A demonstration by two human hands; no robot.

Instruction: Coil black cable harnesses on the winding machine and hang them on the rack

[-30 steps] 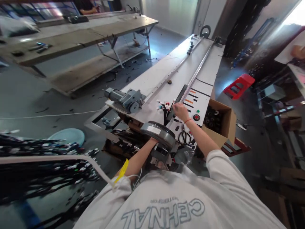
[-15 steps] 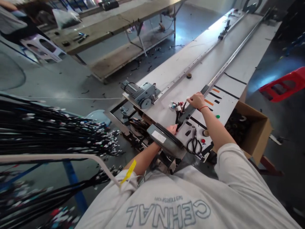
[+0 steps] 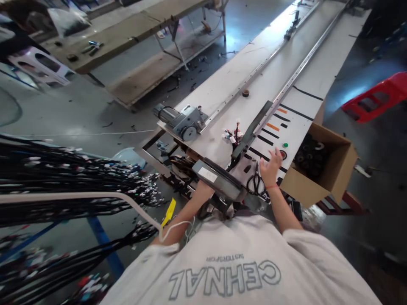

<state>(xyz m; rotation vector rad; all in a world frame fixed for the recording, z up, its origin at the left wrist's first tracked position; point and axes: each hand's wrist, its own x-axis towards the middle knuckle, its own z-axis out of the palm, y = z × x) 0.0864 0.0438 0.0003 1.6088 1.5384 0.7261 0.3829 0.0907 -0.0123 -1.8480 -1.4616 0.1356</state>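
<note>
My right hand [image 3: 270, 166] hovers open, fingers spread, over the near end of the long white bench [image 3: 229, 91]. It is just beside a red button [image 3: 282, 154] and above black scissors [image 3: 255, 183]. My left forearm reaches up under a grey reel-like unit [image 3: 218, 179] at the bench's near edge, and the unit hides that hand. A short wire harness with coloured connectors [image 3: 233, 135] lies next to a black bar [image 3: 252, 128], apart from both hands.
A grey motor [image 3: 182, 122] is mounted at the bench's left edge, and two metal rails run along its length. An open cardboard box [image 3: 332, 173] of black rolls stands on the right, a red stool [image 3: 378, 98] beyond it. Bundles of black cables [image 3: 63, 180] hang at the left.
My right hand has left the harness and black bar and come back toward me, to the red button and scissors. My left hand has slipped out of sight behind the grey unit.
</note>
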